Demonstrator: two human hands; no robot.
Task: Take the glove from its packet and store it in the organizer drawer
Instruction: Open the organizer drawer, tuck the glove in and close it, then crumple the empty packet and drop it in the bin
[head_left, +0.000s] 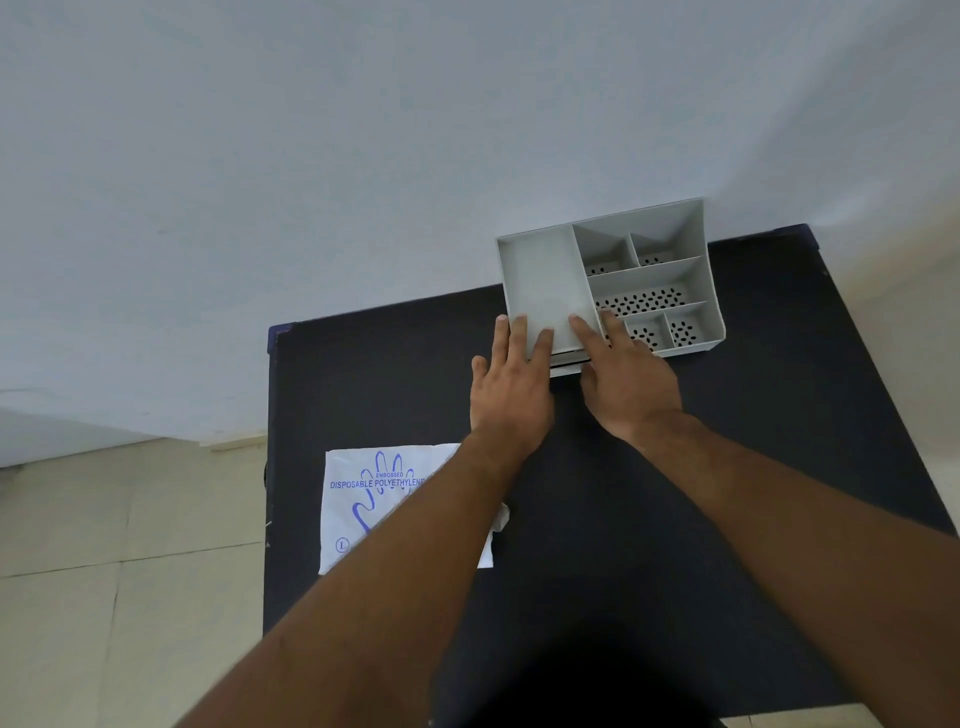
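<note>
Packet (395, 509) sits nearer you than the organizer (613, 280). Both hands, left hand (511, 382) and right hand (626, 384), rest flat-fingered on its front, gripping nothing. Brace the top; slide the drawer (566, 369) squarely.

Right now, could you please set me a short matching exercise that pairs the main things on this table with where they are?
Things:
1. organizer
2. packet
3. left hand
4. right hand

Places:
A. partly under the left forearm, at the table's left edge
B. fingers on the perforated compartments
C. at the table's far edge, against the wall
D. fingers on the front rim of the big plain compartment

Pairs: 1-C, 2-A, 3-D, 4-B
</note>
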